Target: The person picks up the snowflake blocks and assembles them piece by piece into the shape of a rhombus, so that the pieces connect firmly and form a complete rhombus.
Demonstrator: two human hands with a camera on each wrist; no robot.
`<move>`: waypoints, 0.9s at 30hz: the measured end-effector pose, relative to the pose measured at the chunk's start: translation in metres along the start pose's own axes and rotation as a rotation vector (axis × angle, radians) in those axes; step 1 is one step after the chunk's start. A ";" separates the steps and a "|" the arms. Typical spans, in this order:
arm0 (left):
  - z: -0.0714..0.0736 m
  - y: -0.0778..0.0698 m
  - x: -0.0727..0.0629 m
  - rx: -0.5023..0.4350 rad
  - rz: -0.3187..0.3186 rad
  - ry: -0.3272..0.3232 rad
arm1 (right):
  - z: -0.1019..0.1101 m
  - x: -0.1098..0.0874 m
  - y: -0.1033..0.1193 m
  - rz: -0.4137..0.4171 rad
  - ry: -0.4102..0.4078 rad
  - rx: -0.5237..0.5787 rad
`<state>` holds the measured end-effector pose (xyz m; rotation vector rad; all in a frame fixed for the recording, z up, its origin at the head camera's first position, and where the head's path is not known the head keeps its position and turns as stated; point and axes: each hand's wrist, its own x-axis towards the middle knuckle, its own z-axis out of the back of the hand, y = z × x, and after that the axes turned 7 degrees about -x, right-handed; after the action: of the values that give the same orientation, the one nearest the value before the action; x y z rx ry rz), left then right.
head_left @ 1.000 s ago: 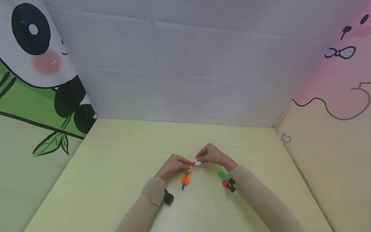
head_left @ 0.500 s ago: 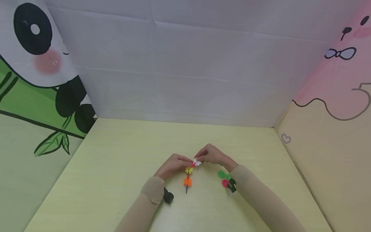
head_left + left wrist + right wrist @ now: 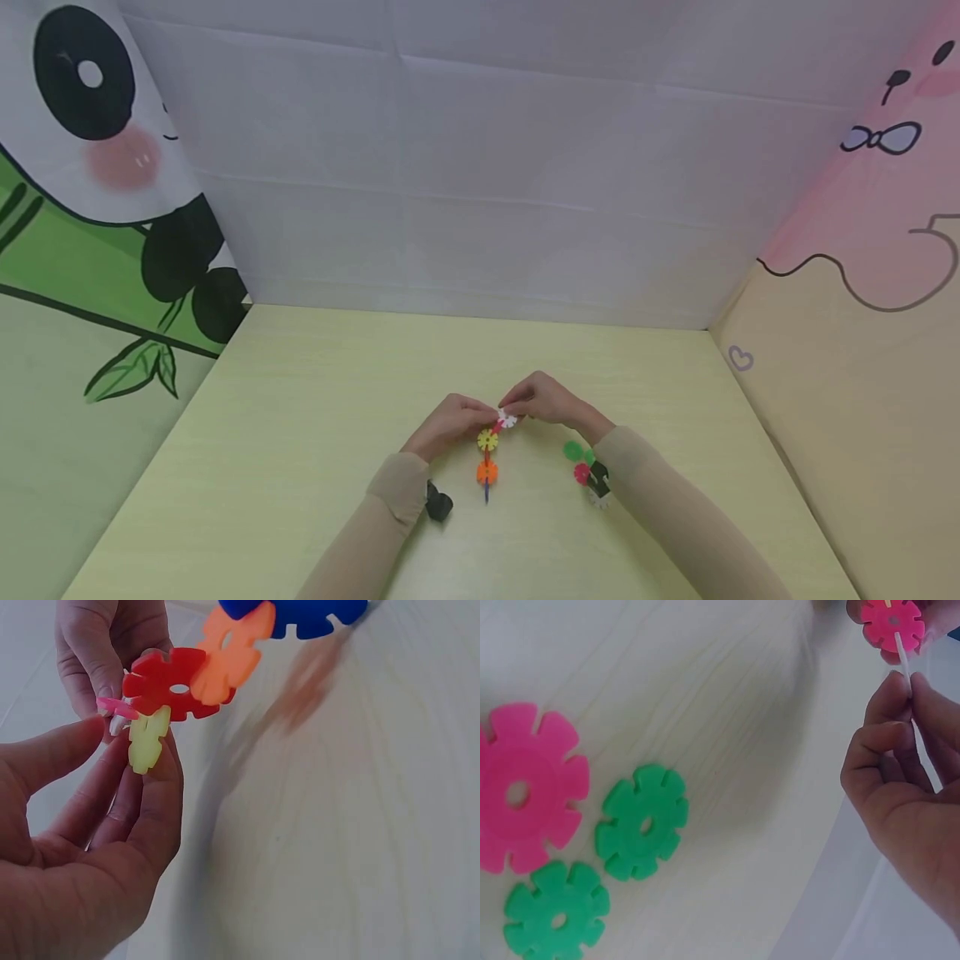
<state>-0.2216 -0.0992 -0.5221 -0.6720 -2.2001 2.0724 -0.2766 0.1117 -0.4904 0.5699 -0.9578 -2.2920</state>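
Between both hands is a chain of slotted plastic interlocking discs. My left hand pinches the pink disc by its edge. My right hand holds the white disc between thumb and fingers, its edge set in the pink disc's slot in the right wrist view. From the pink disc hang a yellow disc, a red disc, an orange disc and a blue disc at the end. The left wrist view shows the discs joined crosswise, and the white disc mostly hidden behind fingers.
Near the right forearm lie loose discs on the pale table: a pink one, a green one and a second green one. Black wrist cameras sit at both cuffs. Printed cloth walls enclose the table.
The chain has turned and swung slightly right, so the yellow disc shows its face and the blue end points straight down. The right hand has shifted slightly left with the white disc.
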 end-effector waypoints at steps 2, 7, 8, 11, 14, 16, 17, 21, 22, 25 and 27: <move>-0.001 -0.001 0.000 -0.004 0.008 -0.009 | 0.000 0.000 0.001 0.000 -0.006 0.005; -0.002 -0.002 0.002 -0.012 0.026 -0.022 | -0.001 0.000 0.003 0.015 -0.018 0.024; -0.003 -0.002 0.002 -0.012 0.024 -0.023 | -0.001 0.000 0.003 0.021 -0.020 0.027; -0.003 -0.001 0.003 -0.009 0.025 -0.030 | -0.002 0.000 0.004 0.032 -0.024 0.032; -0.003 0.001 0.003 -0.008 0.023 -0.040 | -0.004 0.000 0.004 0.020 -0.032 0.022; -0.002 0.002 0.003 -0.012 0.023 -0.044 | -0.003 -0.001 0.004 -0.001 -0.045 0.011; -0.002 0.002 0.003 -0.015 0.023 -0.045 | -0.003 -0.002 0.003 -0.016 -0.050 0.008; -0.001 0.004 0.003 -0.013 0.027 -0.055 | 0.001 -0.011 -0.001 -0.044 -0.074 -0.008; -0.001 0.004 0.003 -0.011 0.029 -0.058 | 0.003 -0.013 -0.002 -0.047 -0.077 -0.016; 0.000 0.005 0.003 -0.016 0.034 -0.065 | 0.009 -0.021 -0.007 -0.050 -0.088 -0.044; 0.001 0.006 0.003 -0.029 0.038 -0.068 | 0.014 -0.027 -0.011 -0.051 -0.093 -0.070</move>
<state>-0.2233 -0.0993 -0.5287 -0.6603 -2.2754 2.1157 -0.2688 0.1425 -0.4851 0.4665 -0.9121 -2.4056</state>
